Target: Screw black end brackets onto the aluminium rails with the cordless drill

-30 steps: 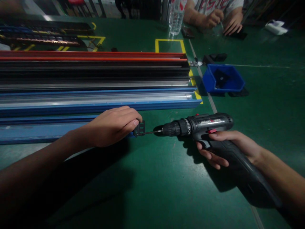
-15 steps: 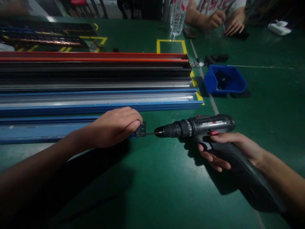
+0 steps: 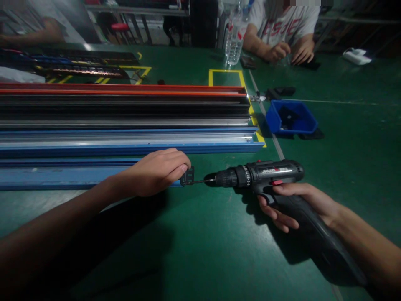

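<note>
My right hand (image 3: 291,205) is wrapped round the handle of a black cordless drill (image 3: 266,173), which lies sideways with its chuck pointing left. The drill's long thin bit (image 3: 202,181) reaches a small black slotted bracket (image 3: 189,175) at the end of the nearest blue rail (image 3: 78,175). My left hand (image 3: 163,171) pinches this bracket against the rail end, its fingertips at the bracket's left side. The exact contact between bit and bracket is too small to make out.
Blue, black and red rails (image 3: 125,89) lie side by side behind my left hand. A blue bin (image 3: 291,119) with dark parts stands at right. Farther back are a plastic bottle (image 3: 233,46), circuit strips (image 3: 84,71) and a person's hands (image 3: 290,53).
The view has tilted up slightly, so the table items appear lower and more background shows. Both hands keep their holds, with the drill bit still at the bracket.
</note>
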{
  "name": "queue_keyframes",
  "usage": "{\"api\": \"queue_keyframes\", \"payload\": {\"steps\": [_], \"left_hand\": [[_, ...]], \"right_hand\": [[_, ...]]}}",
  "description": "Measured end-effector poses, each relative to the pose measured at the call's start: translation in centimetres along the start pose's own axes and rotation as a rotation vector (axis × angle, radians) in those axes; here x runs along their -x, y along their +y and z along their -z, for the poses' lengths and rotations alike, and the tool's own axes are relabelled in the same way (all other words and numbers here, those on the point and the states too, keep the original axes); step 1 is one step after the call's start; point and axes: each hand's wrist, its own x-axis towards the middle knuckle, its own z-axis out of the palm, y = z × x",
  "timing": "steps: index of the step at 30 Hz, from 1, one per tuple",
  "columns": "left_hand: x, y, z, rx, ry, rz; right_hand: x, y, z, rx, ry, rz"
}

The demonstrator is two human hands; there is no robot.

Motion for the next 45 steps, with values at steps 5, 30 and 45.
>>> {"api": "queue_keyframes", "payload": {"steps": [5,30,45], "left_hand": [[0.0,0.0,-0.1,0.004,-0.009,0.02],[-0.1,0.1,-0.1,0.009,0.003,0.0],[0.0,0.3,0.1,0.023,0.028,-0.019]], "right_hand": [[0.0,0.1,0.1,0.01,0.049,-0.004],[0.1,0.6,0.4,0.138,0.066,0.017],[0.1,1.2,1.2,0.168,0.025,0.065]]}}
